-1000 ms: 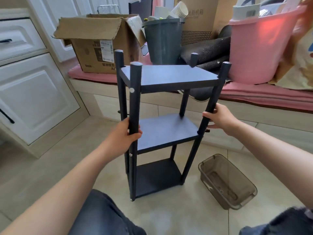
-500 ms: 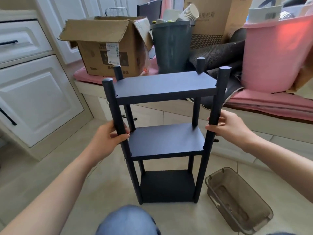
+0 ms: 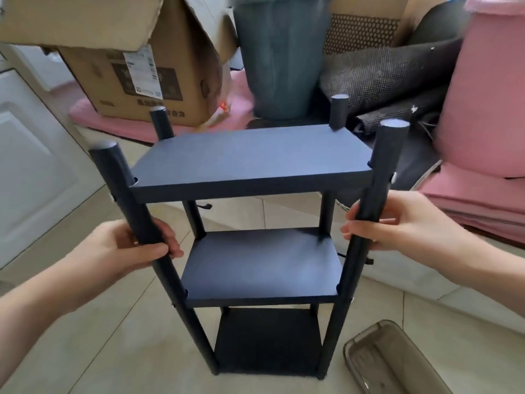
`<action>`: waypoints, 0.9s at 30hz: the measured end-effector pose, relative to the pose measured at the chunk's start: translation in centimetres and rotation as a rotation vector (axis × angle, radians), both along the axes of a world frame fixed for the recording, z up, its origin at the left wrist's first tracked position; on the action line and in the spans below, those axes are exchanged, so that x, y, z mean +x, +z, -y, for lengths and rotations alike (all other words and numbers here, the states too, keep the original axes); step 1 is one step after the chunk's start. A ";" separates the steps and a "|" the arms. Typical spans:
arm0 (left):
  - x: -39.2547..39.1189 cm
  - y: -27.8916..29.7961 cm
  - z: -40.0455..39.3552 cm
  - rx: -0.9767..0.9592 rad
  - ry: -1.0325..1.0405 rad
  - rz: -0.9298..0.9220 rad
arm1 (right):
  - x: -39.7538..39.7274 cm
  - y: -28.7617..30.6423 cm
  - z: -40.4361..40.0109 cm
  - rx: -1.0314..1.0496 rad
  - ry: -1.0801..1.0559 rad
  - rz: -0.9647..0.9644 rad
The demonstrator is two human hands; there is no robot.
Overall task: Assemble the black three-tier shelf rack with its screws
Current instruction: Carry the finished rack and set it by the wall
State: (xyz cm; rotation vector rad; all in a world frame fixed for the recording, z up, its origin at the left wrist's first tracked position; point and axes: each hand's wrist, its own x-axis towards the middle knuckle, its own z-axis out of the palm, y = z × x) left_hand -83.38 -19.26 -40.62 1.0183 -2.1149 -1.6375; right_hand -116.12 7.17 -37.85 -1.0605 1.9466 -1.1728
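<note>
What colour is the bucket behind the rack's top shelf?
Dark grey-green bucket, seen in the head view, standing behind the black rack.

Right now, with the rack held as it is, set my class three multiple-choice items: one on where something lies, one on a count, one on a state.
1. Where is the translucent grey bin relative to the black rack?
A. On the top shelf
B. On the floor beside the rack's lower right
C. Inside the cardboard box

2. How many shelves does the rack show?
A. Two
B. Three
C. Five

3. What are the hands doing?
A. Each grips a front post
B. Both lie flat on the top shelf
C. One holds the bin

Answers:
1 B: the bin sits on the tiles by the right front post.
2 B: top, middle and bottom boards are visible.
3 A: the left hand and right hand each wrap a front post.
</note>
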 end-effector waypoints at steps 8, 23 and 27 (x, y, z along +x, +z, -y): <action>-3.5 3.9 -4.3 -0.134 0.295 0.119 | 0.4 3.7 1.0 0.167 -0.122 -0.043; -2.1 26.0 -8.2 -0.050 0.331 0.103 | 4.6 23.6 -2.7 0.203 -0.277 0.203; -1.1 33.0 -10.5 -0.023 0.308 0.085 | 6.1 31.1 -5.9 0.195 -0.278 0.205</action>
